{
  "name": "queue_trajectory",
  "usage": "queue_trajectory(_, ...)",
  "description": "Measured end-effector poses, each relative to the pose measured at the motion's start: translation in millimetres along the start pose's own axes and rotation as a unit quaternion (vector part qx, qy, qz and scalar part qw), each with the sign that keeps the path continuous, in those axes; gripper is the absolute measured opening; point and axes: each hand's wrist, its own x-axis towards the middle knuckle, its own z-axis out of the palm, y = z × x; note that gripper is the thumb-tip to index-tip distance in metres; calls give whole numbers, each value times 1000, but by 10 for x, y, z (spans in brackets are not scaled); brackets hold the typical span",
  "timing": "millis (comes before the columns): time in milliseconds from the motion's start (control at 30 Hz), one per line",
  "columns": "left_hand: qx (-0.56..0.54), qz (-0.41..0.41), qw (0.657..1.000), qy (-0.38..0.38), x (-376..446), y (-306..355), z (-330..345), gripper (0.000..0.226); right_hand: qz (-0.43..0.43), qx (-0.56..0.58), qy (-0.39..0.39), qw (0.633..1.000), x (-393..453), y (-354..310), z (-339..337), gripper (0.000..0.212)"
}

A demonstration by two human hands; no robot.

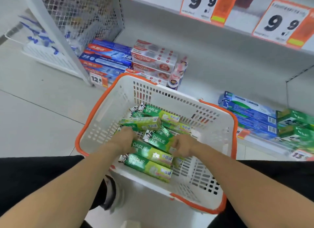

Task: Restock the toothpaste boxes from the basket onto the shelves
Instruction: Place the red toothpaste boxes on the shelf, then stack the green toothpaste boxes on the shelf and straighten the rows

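Note:
A white basket with orange rim (105, 109) stands on the floor in front of me, holding several green Darlie toothpaste boxes (149, 168). Both hands are down inside it. My left hand (126, 139) curls its fingers round the left end of a green box (146, 150) lying across the pile. My right hand (184, 147) grips the right end of a neighbouring green box (158, 140). The lowest shelf (212, 78) behind the basket has a bare white stretch in its middle.
Blue and red-white Colgate boxes (153, 58) are stacked on the shelf's left, blue and green boxes (254, 115) on its right. Price signs (202, 5) hang from the shelf above. A white crate (49, 56) stands on the floor at far left. My knees flank the basket.

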Motion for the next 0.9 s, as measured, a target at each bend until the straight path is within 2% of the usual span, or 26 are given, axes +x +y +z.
queue_trajectory(33, -19, -4, 1000, 7, 6, -8, -27, 55, 12, 4, 14, 1000, 35, 54, 7, 16)
queue_trajectory(133, -69, 4, 998, -10, 2, -26, -42, 45, 55, 58, 56, 995, 116, 223, 39, 26)
queue_trajectory(233, -142, 2, 989, -38, -51, -6, -70, 40, 66, 50, 4, 997, 159, 380, 106, 74)
queue_trajectory(267, -167, 2, 985, -41, -65, 7, -106, 41, 67, 39, -27, 997, 174, 420, 142, 79)
queue_trajectory(333, -224, 0, 974, -41, -97, 61, -197, 46, 64, 17, -59, 996, 204, 469, 197, 77)
queue_trajectory(467, -319, -27, 947, -12, -156, 127, -268, 56, 48, -32, -60, 997, 209, 496, 202, 86)
queue_trajectory(533, -385, -53, 921, 6, -201, 118, -288, 58, 45, -37, -61, 996, 198, 503, 211, 85)
queue_trajectory(600, -443, -74, 893, 24, -243, 142, -342, 61, 48, -26, -53, 997, 174, 511, 232, 76)
queue_trajectory(700, -479, -74, 870, 91, -289, 227, -479, 56, 50, -12, -41, 998, 138, 464, 216, 40)
queue_trajectory(800, -490, -77, 856, 144, -308, 292, -606, 43, 45, 16, -57, 997, 112, 398, 210, 44)
queue_trajectory(867, -496, -72, 849, 169, -322, 310, -694, 42, 55, 68, -66, 994, 110, 379, 241, 63)
queue_trajectory(900, -492, -67, 851, 175, -344, 323, -744, 43, 65, 91, -72, 991, 87, 355, 245, 64)
